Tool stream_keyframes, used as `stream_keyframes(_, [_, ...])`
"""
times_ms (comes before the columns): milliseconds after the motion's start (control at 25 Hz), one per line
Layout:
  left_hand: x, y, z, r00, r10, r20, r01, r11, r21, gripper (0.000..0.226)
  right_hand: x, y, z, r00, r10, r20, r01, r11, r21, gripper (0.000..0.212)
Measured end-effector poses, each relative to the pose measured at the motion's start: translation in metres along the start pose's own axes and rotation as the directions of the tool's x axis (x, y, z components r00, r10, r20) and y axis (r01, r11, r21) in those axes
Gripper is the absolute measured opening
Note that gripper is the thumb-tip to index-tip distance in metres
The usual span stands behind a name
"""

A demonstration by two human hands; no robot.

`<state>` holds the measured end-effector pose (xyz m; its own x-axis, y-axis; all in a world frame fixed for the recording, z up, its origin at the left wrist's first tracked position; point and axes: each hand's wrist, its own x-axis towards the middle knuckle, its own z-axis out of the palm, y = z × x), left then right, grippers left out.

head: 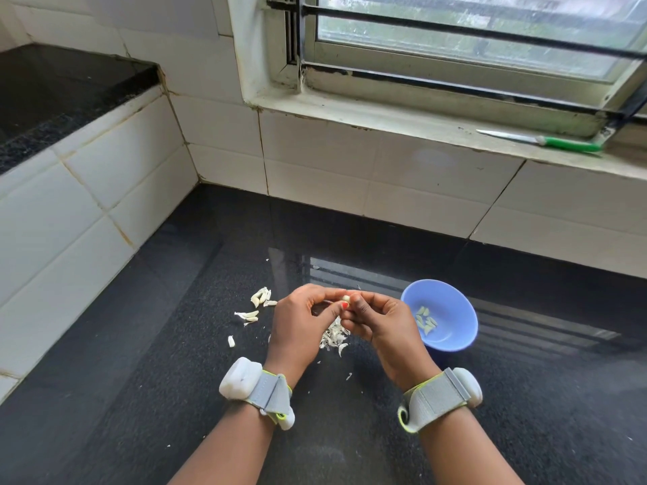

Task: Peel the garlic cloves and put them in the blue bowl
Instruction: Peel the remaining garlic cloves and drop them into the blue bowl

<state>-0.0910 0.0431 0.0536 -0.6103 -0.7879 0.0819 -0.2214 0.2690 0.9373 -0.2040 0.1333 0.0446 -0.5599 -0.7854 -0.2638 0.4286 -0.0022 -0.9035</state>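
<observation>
We see both hands meeting above the dark bench. Left hand and right hand both pinch one garlic clove between curled fingertips. Blue bowl sits just right of the right hand, several peeled cloves inside. Loose skins lie under the hands; unpeeled cloves lie to the left. Green-handled knife on the windowsill.
</observation>
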Motion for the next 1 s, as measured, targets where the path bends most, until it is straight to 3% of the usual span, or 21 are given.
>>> stream_keyframes(160, [0.0011,0.0025,-0.0027,0.999,0.045,-0.015,-0.042,0.99,0.132,0.012,-0.0004,0.0,0.0004,1.0,0.0,0.005,0.0,1.0,-0.009,0.025])
stream_keyframes(400, [0.0005,0.0067,-0.0041,0.998,0.04,-0.043,-0.031,0.981,0.193,0.011,-0.0025,-0.001,-0.0003,1.0,-0.006,0.03,0.007,1.0,-0.021,0.027])
stream_keyframes(760, [0.0009,0.0077,-0.003,0.996,-0.006,-0.084,0.024,0.977,0.211,0.01,-0.0049,-0.0022,0.0015,0.999,-0.038,0.021,0.04,0.993,-0.109,0.017])
stream_keyframes(1000, [0.0017,0.0102,-0.0055,0.999,-0.037,0.001,0.036,0.976,0.213,0.014,-0.003,-0.0023,0.0017,0.996,-0.089,-0.006,0.087,0.983,-0.161,0.012])
